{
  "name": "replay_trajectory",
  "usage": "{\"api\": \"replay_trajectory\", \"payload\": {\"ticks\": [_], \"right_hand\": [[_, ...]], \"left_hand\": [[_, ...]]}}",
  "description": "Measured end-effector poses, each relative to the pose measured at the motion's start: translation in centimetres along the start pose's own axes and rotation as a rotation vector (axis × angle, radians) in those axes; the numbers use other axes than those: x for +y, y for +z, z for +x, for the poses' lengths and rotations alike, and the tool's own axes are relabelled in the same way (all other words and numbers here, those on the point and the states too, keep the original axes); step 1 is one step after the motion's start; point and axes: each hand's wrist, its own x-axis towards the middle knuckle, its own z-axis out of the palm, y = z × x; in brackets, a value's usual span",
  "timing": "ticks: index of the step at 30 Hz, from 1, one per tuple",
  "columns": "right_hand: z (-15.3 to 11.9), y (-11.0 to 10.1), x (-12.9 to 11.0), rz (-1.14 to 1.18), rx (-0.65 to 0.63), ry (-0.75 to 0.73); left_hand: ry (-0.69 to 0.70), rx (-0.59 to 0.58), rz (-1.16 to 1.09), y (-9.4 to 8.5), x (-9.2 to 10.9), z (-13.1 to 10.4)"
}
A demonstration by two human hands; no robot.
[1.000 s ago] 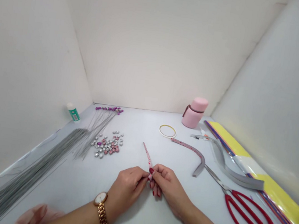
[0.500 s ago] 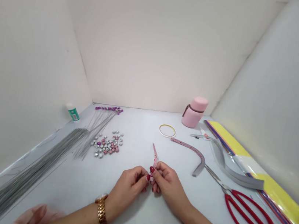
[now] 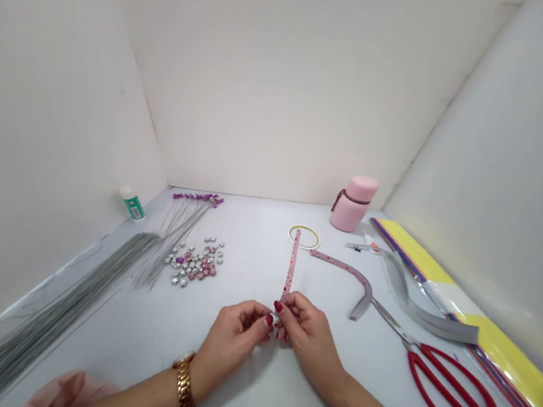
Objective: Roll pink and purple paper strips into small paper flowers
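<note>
A narrow pink paper strip (image 3: 291,267) with red spots stands up from between my hands, its far end overlapping the view of a tape ring (image 3: 304,237). My left hand (image 3: 242,331) pinches the strip's near end between thumb and finger. My right hand (image 3: 303,326) pinches it too, fingertips almost touching the left ones. The folded part at the fingertips is mostly hidden. Ahead and to the left lies a cluster of small folded paper stars (image 3: 196,262), silver, pink and purple. A bundle of pink-and-grey strips (image 3: 349,275) curves at the right.
Grey wires (image 3: 49,307) spread along the left, with purple-tipped stems (image 3: 194,209) behind. A glue stick (image 3: 132,203) stands near the left wall. At the right are red-handled scissors (image 3: 451,394), grey strips (image 3: 418,308) and yellow packaged sheets (image 3: 498,350). A pink flask (image 3: 353,203) stands behind.
The free end of the strip now reaches farther away from my hands and shows its wide face. Both hands stay nearly in place, still pinching.
</note>
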Motion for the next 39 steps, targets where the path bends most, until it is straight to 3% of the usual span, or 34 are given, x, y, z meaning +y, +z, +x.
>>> {"api": "replay_trajectory", "payload": {"ticks": [5, 9, 14, 19, 22, 25, 31, 36, 39], "right_hand": [[0.0, -0.1, 0.1, -0.053, -0.023, -0.018], [0.1, -0.1, 0.1, -0.051, -0.044, -0.016], [0.1, -0.2, -0.1, 0.027, -0.034, 0.004], [0.2, -0.3, -0.2, 0.103, -0.003, -0.025], [0.3, -0.3, -0.1, 0.149, 0.03, -0.025], [0.5, -0.2, 0.1, 0.17, 0.063, 0.008], [0.6, -0.1, 0.5, 0.162, -0.037, 0.105], [0.9, 0.0, 0.8, 0.15, -0.054, 0.134], [0.9, 0.1, 0.9, 0.141, -0.065, 0.149]], "left_hand": [[0.026, 0.055, 0.13, 0.0, -0.4, 0.1], [0.139, 0.073, 0.337, -0.2, -0.1, -0.1], [0.32, 0.039, 0.67, -0.7, 0.1, -0.2], [0.393, -0.005, 0.845, -0.5, -0.5, -0.1], [0.378, -0.025, 0.83, -0.4, -0.4, -0.2], [0.298, -0.037, 0.665, -0.3, 0.1, -0.3], [0.165, -0.007, 0.412, -0.4, 0.3, 0.1], [0.191, 0.04, 0.374, -0.5, -0.1, 0.2], [0.298, 0.049, 0.459, -0.6, -0.1, 0.1]]}}
